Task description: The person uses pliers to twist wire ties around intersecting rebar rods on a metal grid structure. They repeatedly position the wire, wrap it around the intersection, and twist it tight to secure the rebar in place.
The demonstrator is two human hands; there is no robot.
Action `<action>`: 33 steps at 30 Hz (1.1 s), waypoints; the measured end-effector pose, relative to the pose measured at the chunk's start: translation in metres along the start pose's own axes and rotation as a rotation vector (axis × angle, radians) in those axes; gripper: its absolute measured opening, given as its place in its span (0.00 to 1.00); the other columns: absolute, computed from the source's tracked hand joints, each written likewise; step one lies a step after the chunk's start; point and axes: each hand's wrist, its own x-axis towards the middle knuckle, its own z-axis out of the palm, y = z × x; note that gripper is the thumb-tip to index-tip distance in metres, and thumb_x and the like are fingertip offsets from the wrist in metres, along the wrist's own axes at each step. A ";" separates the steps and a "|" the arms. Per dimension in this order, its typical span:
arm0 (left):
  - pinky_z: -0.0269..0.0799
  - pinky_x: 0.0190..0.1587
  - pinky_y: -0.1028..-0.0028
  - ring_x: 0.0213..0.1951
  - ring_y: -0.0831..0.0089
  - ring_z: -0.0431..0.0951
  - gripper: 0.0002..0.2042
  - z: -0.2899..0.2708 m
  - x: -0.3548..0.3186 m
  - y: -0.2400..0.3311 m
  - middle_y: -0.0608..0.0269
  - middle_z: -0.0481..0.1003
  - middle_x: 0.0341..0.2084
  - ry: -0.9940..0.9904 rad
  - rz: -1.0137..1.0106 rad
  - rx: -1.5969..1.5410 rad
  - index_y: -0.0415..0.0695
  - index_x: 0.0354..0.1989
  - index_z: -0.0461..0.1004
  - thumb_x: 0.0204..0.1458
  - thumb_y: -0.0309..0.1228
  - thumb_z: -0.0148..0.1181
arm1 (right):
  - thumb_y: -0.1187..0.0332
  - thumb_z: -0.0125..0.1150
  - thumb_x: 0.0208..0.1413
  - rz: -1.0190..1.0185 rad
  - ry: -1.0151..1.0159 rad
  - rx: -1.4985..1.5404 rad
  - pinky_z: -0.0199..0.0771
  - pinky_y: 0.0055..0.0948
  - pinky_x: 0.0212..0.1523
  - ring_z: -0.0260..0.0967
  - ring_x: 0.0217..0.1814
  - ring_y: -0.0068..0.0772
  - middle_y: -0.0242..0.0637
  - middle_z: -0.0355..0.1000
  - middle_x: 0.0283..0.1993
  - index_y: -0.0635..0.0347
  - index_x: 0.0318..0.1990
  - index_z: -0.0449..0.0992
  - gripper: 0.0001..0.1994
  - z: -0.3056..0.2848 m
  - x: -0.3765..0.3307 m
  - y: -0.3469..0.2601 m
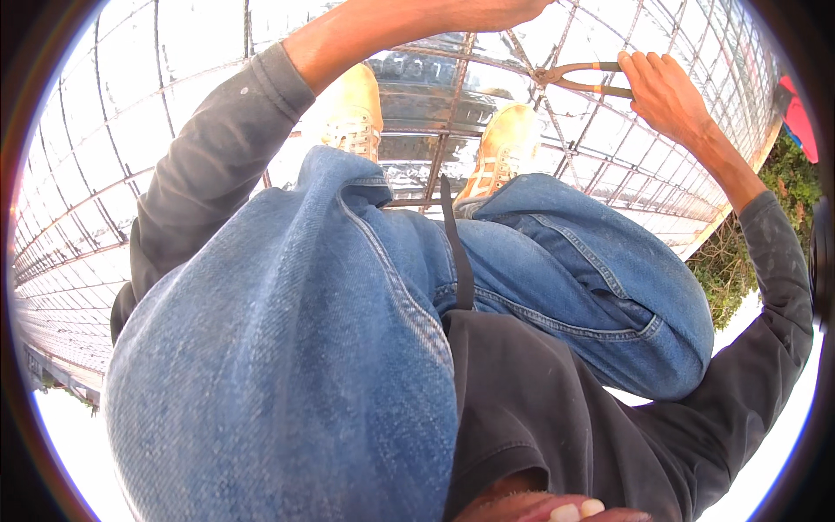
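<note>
A pair of pincers (578,73) with yellow-and-black grips is in my right hand (663,91), its fingers closed round the handle ends. The handles are spread apart, and the jaws rest at a crossing of the steel rebar grid (458,91). My left hand (504,12) reaches in along the top edge, close to that same crossing. Its fingers are cut off by the frame, so what they do is hidden. A thin bar or wire runs down from the jaws across the mesh.
Tan laced work boots (355,109) stand on the mesh below my bent knees in blue jeans (287,348). A dark strap (458,244) hangs between the legs. Rebar spreads to both sides over a bright surface. Green bushes (787,187) and a red-pink object (798,117) lie beyond the right edge.
</note>
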 end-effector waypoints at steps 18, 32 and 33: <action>0.78 0.42 0.48 0.36 0.41 0.84 0.17 0.006 0.001 0.013 0.40 0.82 0.31 -0.089 -0.063 0.023 0.35 0.33 0.82 0.67 0.37 0.56 | 0.66 0.58 0.72 0.034 -0.387 0.561 0.78 0.43 0.31 0.77 0.26 0.49 0.51 0.77 0.27 0.72 0.35 0.78 0.16 -0.025 0.023 0.020; 0.79 0.40 0.48 0.36 0.43 0.84 0.16 0.037 0.001 -0.003 0.39 0.82 0.31 -0.183 -0.032 0.138 0.36 0.34 0.83 0.66 0.37 0.56 | 0.72 0.70 0.55 0.169 -0.648 1.031 0.80 0.41 0.23 0.80 0.25 0.40 0.49 0.78 0.28 0.73 0.39 0.77 0.11 -0.013 0.013 0.021; 0.79 0.40 0.48 0.36 0.42 0.84 0.17 0.036 0.001 -0.002 0.39 0.82 0.31 -0.189 -0.051 0.147 0.36 0.34 0.82 0.66 0.37 0.55 | 0.73 0.72 0.53 0.105 -0.565 0.870 0.81 0.41 0.24 0.82 0.26 0.40 0.50 0.79 0.29 0.74 0.41 0.76 0.13 -0.003 0.012 0.015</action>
